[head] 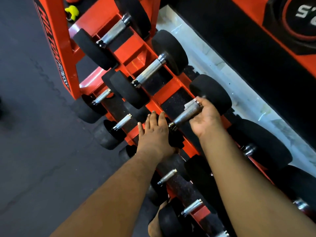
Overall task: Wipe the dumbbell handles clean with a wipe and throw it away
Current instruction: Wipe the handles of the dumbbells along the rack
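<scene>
Several black dumbbells with knurled steel handles lie in rows on an orange rack [56, 48]. My right hand [205, 117] curls around the far end of one dumbbell handle [184, 114] on the upper row, next to its black head [212, 93]. A corner of a white wipe [189, 105] sticks out between my fingers and the steel. My left hand [153, 132] lies flat with straight fingers on the near black head of that same dumbbell.
Two more upper-row handles [150, 71] [114, 31] lie farther along the rack. Smaller dumbbells [122, 121] fill the lower row. Dark rubber floor [34, 134] spreads to the left. A pale ledge [239, 86] and an orange-ringed black weight plate [301, 19] run behind the rack.
</scene>
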`<action>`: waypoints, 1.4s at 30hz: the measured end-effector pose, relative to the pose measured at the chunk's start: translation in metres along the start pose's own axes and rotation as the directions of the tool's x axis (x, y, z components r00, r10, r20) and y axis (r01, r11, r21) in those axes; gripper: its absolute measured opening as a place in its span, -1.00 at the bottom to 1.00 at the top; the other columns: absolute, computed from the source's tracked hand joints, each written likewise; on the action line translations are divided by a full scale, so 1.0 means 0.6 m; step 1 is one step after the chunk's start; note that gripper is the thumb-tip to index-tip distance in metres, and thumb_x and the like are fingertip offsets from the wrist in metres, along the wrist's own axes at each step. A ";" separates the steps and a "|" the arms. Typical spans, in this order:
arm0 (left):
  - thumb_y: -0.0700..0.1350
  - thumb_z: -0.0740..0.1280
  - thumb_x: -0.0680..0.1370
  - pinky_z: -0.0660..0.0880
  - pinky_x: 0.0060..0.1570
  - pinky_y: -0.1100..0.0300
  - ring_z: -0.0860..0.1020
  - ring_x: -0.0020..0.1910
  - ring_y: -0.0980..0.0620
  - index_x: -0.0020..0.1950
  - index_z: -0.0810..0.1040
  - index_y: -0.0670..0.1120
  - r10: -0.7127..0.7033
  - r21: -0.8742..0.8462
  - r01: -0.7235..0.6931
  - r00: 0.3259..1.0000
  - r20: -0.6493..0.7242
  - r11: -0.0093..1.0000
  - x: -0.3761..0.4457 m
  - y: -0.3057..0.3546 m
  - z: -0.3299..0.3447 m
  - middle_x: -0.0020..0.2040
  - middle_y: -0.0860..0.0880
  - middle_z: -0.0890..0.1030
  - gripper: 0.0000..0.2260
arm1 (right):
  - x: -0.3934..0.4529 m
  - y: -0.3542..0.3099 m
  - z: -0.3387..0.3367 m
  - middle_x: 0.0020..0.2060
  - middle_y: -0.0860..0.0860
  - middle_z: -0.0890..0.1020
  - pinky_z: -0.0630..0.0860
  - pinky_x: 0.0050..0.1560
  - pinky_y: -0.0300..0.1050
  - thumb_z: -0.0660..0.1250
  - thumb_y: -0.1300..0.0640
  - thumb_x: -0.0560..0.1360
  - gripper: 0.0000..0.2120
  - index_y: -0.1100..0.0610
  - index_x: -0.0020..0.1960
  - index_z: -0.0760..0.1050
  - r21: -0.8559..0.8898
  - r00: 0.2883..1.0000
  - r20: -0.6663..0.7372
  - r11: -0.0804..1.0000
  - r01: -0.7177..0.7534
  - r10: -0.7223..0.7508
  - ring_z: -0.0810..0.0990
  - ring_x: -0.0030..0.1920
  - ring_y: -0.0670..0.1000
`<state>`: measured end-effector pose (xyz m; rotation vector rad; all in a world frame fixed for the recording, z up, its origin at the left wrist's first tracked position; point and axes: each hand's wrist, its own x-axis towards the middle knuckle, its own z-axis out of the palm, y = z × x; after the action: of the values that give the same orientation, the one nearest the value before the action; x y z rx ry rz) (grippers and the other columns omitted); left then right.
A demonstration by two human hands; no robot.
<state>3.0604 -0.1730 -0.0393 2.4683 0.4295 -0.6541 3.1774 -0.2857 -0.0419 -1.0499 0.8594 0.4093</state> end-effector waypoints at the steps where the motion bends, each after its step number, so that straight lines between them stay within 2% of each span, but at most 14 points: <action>1: 0.24 0.57 0.36 -0.23 0.58 -0.21 -0.20 0.65 -0.10 0.65 -0.19 -0.03 0.002 0.002 -0.002 1.000 0.001 1.000 0.001 0.000 0.001 0.67 -0.13 -0.16 0.17 | -0.003 -0.003 -0.006 -0.05 0.16 0.58 0.48 0.29 0.08 0.36 0.19 0.54 -0.94 0.17 -0.02 0.53 0.016 1.000 0.028 1.000 -0.005 0.005 0.58 0.08 0.13; 4: 0.24 0.57 0.36 -0.23 0.58 -0.22 -0.21 0.64 -0.10 0.65 -0.20 -0.03 0.005 -0.001 -0.005 1.000 0.007 1.000 0.002 -0.003 0.003 0.67 -0.13 -0.17 0.18 | -0.006 -0.001 -0.027 0.21 0.09 0.63 0.45 0.25 0.01 0.36 0.13 0.54 -0.72 0.12 0.24 0.55 0.051 0.999 0.040 0.999 0.002 -0.004 0.59 0.23 0.07; 8: 0.24 0.56 0.35 -0.20 0.58 -0.23 -0.20 0.65 -0.09 0.65 -0.18 -0.04 0.009 0.001 -0.009 1.000 0.001 1.000 -0.001 -0.001 0.000 0.67 -0.13 -0.16 0.17 | -0.005 0.009 -0.017 0.00 0.16 0.64 0.55 0.15 0.02 0.36 0.11 0.55 -0.85 0.17 0.06 0.55 -0.008 0.999 0.041 1.000 -0.013 0.014 0.62 0.06 0.08; 10: 0.24 0.56 0.35 -0.20 0.58 -0.24 -0.19 0.65 -0.09 0.65 -0.18 -0.04 0.003 -0.001 -0.003 1.000 0.005 1.000 -0.002 0.001 -0.001 0.67 -0.13 -0.15 0.17 | -0.010 0.011 -0.017 -0.05 0.17 0.61 0.51 0.22 0.04 0.30 0.09 0.58 -0.87 0.16 -0.03 0.53 -0.028 0.997 0.062 0.998 -0.051 0.053 0.60 0.07 0.11; 14: 0.26 0.56 0.35 -0.18 0.58 -0.24 -0.19 0.65 -0.10 0.65 -0.17 -0.03 0.004 -0.003 -0.004 1.000 0.006 1.000 0.001 -0.002 -0.001 0.67 -0.13 -0.15 0.16 | -0.028 0.029 -0.044 0.13 0.09 0.64 0.43 0.34 0.07 0.33 0.13 0.56 -0.73 0.13 0.25 0.52 0.009 0.994 0.095 0.998 -0.055 0.054 0.59 0.21 0.07; 16: 0.25 0.55 0.36 -0.17 0.58 -0.25 -0.19 0.65 -0.10 0.65 -0.16 -0.04 0.010 0.005 -0.010 1.000 0.012 1.000 0.000 -0.001 -0.001 0.67 -0.14 -0.14 0.16 | -0.033 0.034 -0.041 0.07 0.11 0.65 0.52 0.22 0.04 0.35 0.13 0.56 -0.75 0.14 0.22 0.53 0.006 0.995 0.084 0.998 -0.059 0.059 0.62 0.12 0.07; 18: 0.24 0.55 0.35 -0.17 0.58 -0.24 -0.19 0.65 -0.09 0.66 -0.17 -0.04 0.008 -0.001 -0.008 1.000 0.018 1.000 -0.002 0.001 -0.004 0.67 -0.14 -0.15 0.16 | -0.029 0.033 -0.026 -0.07 0.10 0.62 0.56 0.02 -0.04 0.35 0.11 0.56 -0.88 0.15 0.03 0.55 -0.051 0.993 0.072 0.995 -0.088 0.091 0.62 -0.05 0.04; 20: 0.22 0.56 0.35 -0.17 0.58 -0.24 -0.19 0.65 -0.09 0.66 -0.17 -0.05 0.009 0.000 -0.009 1.000 0.017 1.000 -0.004 0.003 -0.007 0.67 -0.14 -0.15 0.16 | -0.027 0.037 -0.020 -0.18 0.08 0.58 0.54 -0.10 -0.12 0.33 0.07 0.58 -0.84 0.14 -0.12 0.53 -0.135 0.987 0.089 0.984 -0.120 0.132 0.58 -0.18 0.01; 25: 0.20 0.57 0.34 -0.18 0.58 -0.24 -0.20 0.65 -0.10 0.66 -0.17 -0.04 0.012 0.006 -0.012 1.000 0.021 1.000 -0.003 0.000 -0.005 0.67 -0.15 -0.15 0.16 | -0.048 0.066 -0.069 -0.14 0.08 0.67 0.63 -0.26 -0.15 0.35 0.16 0.58 -0.91 0.14 0.06 0.55 -0.282 0.950 0.215 0.945 -0.163 0.228 0.69 -0.22 -0.01; 29: 0.21 0.56 0.35 -0.20 0.58 -0.23 -0.21 0.64 -0.10 0.66 -0.18 -0.03 0.010 -0.002 -0.010 0.999 0.033 1.000 -0.002 0.000 -0.005 0.67 -0.14 -0.17 0.16 | -0.030 0.047 -0.050 -0.12 0.12 0.66 0.62 -0.29 -0.19 0.37 0.10 0.57 -0.84 0.19 0.07 0.56 -0.204 0.954 0.203 0.962 -0.181 0.223 0.70 -0.23 0.00; 34: 0.21 0.56 0.34 -0.18 0.58 -0.22 -0.20 0.65 -0.09 0.65 -0.16 -0.03 0.016 -0.019 -0.016 1.000 0.007 1.000 -0.001 -0.001 -0.002 0.67 -0.14 -0.14 0.16 | -0.026 0.094 -0.071 0.00 0.23 0.70 0.65 -0.09 -0.04 0.38 0.22 0.56 -0.77 0.31 0.17 0.57 -0.443 0.970 0.186 0.895 -0.058 0.155 0.71 -0.06 0.13; 36: 0.23 0.56 0.34 -0.19 0.59 -0.20 -0.20 0.65 -0.09 0.66 -0.16 -0.03 0.021 -0.024 -0.021 1.000 0.004 0.999 -0.002 -0.003 -0.002 0.67 -0.14 -0.14 0.16 | -0.025 0.105 -0.091 -0.02 0.21 0.72 0.61 0.01 -0.04 0.35 0.30 0.57 -0.83 0.28 0.14 0.59 -0.453 0.981 0.173 0.892 -0.004 0.092 0.70 -0.01 0.13; 39: 0.26 0.55 0.35 -0.20 0.59 -0.19 -0.20 0.65 -0.10 0.66 -0.17 -0.03 0.023 -0.033 -0.023 1.000 0.006 0.999 -0.002 -0.004 -0.001 0.67 -0.14 -0.15 0.17 | -0.041 0.097 -0.103 -0.19 0.12 0.72 0.58 -0.12 -0.16 0.30 0.37 0.56 -0.83 0.17 -0.07 0.62 -0.430 0.993 0.111 0.903 0.011 0.041 0.67 -0.17 0.03; 42: 0.29 0.53 0.37 -0.21 0.59 -0.18 -0.20 0.65 -0.11 0.66 -0.17 -0.03 0.026 -0.030 -0.026 1.000 -0.006 0.999 -0.002 -0.003 0.000 0.67 -0.15 -0.15 0.15 | -0.066 0.081 -0.100 -0.13 0.12 0.74 0.62 -0.09 -0.18 0.30 0.40 0.55 -0.80 0.17 -0.01 0.64 -0.380 0.987 0.151 0.918 0.111 -0.057 0.71 -0.13 0.01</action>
<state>3.0584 -0.1720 -0.0394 2.4436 0.4057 -0.6251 3.0955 -0.3121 -0.0525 -1.4026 0.6178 0.5880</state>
